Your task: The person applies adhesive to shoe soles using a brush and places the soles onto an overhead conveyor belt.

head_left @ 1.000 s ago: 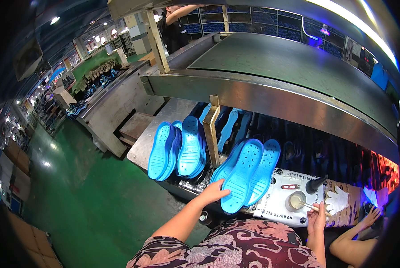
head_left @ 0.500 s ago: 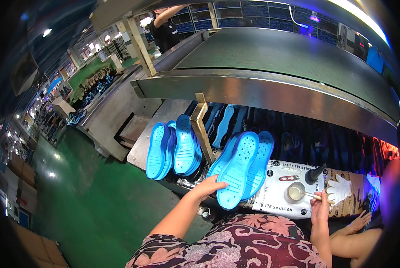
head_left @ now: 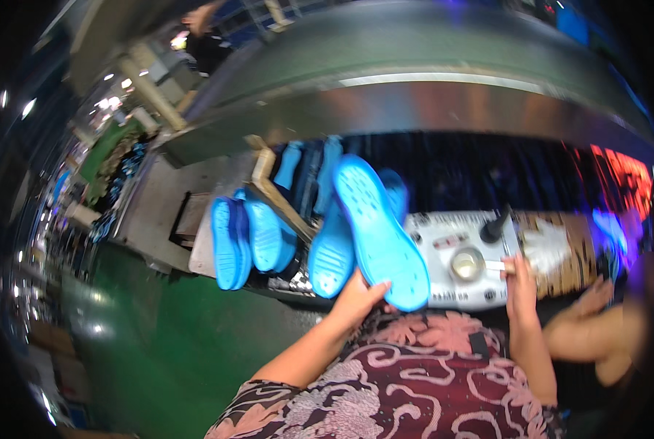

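My left hand is closed on the heel end of a blue shoe sole, thumb on top. That sole is tilted, its toe pointing away to the left, over other blue soles behind it. My right hand pinches the pale handle of a brush, whose head end is in a small round cup. What is on the brush's tip is hidden inside the cup. Pale content shows in the cup, which stands on a white printed sheet.
Stacked blue soles lean left of a metal post. A black bottle, red-handled tool and white glove lie beyond the cup. Another person's hand is at right. A metal conveyor edge crosses above.
My left hand has lifted the sole off the others and swung it rightward and nearer. My right hand still holds the brush at the cup. The whole view has shifted and blurred.
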A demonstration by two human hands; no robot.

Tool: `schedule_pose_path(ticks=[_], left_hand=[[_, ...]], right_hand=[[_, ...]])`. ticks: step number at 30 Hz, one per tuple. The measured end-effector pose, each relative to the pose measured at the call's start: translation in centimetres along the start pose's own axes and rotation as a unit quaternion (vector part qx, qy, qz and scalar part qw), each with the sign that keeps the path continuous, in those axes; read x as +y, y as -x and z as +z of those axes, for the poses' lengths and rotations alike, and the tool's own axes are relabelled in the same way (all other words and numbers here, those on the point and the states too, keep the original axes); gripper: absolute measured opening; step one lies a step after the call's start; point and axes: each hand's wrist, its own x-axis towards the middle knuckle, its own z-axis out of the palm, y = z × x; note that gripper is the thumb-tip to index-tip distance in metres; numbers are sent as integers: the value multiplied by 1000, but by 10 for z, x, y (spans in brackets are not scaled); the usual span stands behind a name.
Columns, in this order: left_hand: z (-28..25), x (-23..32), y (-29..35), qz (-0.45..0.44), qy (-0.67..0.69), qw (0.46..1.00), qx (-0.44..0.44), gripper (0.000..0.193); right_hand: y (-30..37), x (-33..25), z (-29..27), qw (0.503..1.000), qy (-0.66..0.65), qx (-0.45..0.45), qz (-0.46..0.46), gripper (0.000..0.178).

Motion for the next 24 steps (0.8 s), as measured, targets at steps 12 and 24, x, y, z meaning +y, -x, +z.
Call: schedule_pose_path(ticks=[12,24], left_hand=[[60,-6,-45,182,-186,962,85,45],[73,-3,-37,284,-210,933,65,44]], right_hand=[[40,-92,56,930,225,-167,-237,25],[41,-77,72,841,339,-197,-374,18]])
